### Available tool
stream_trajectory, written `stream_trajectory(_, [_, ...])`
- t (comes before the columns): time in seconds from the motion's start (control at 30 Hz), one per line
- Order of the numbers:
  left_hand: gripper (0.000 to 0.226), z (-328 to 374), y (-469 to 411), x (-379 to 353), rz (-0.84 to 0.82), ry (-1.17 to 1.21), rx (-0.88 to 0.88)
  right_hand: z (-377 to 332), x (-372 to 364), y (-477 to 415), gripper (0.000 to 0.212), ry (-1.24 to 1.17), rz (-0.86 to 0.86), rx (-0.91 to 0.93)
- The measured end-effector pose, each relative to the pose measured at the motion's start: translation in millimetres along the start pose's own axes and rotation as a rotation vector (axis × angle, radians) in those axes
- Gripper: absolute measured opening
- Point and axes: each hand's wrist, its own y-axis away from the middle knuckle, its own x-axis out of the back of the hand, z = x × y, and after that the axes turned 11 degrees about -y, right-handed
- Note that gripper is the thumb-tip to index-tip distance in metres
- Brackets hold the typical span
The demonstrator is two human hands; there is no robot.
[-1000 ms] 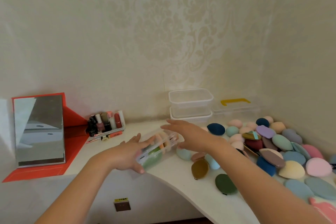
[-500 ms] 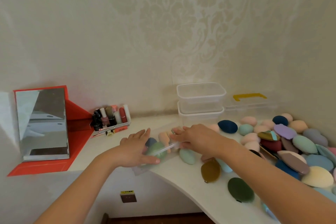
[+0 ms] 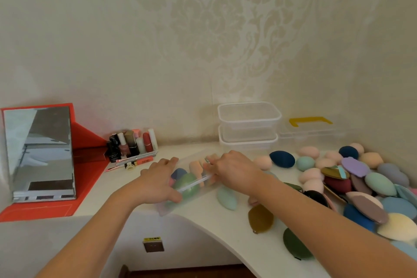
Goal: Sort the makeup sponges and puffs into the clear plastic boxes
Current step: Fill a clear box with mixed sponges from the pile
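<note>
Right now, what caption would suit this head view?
Left hand and right hand hold a sponge-filled clear box on the white counter beside loose sponges.

White curved counter (image 3: 126, 189) with sponges (image 3: 381, 184), clear boxes (image 3: 248, 126), mirror (image 3: 39, 153), cosmetics (image 3: 132, 144).

clear box (image 3: 165, 206): both ends covered by left hand (image 3: 155, 184) and right hand (image 3: 232, 171), sponges inside smeared behind the wall | right fingertips: hidden by the knuckles | pile of sponges and puffs (image 3: 381, 184): cut off at right edge, part under the right forearm | bottles (image 3: 130, 144): labels too small to read | wall sticker (image 3: 152, 238): unreadable
</note>
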Motion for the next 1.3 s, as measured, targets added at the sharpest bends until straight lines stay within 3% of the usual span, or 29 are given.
stream_trajectory(0.3, [0.110,-4.0,2.7,3.5,-0.009,0.027,0.026,9.0,-16.3,-3.0,0.022,-0.086,0.123,0.062])
stream_trajectory(0.43, [0.083,7.2,6.2,-3.5,0.050,-0.177,0.031,8.9,-20.0,-4.4,0.030,-0.164,0.144,-0.043])
stream_trajectory(0.6, [0.064,11.8,5.7,-14.4,0.127,-0.141,0.060,-3.1,-9.9,5.5,0.051,-0.437,0.131,-0.193])
stream_trajectory(0.83, [0.058,10.7,-19.5,-14.7,0.193,-0.139,0.082,-16.2,-4.4,38.8,0.038,-0.227,0.024,-0.074])
stream_trajectory(1.17, [0.058,4.2,-54.9,-11.4,0.233,-0.130,0.096,13.8,-1.8,46.0,0.023,-0.293,0.074,-0.235])
stream_trajectory(1.3, [0.059,-1.1,-54.3,-11.1,0.260,-0.105,0.061,25.6,-1.1,49.6,0.029,-0.276,0.022,-0.303])
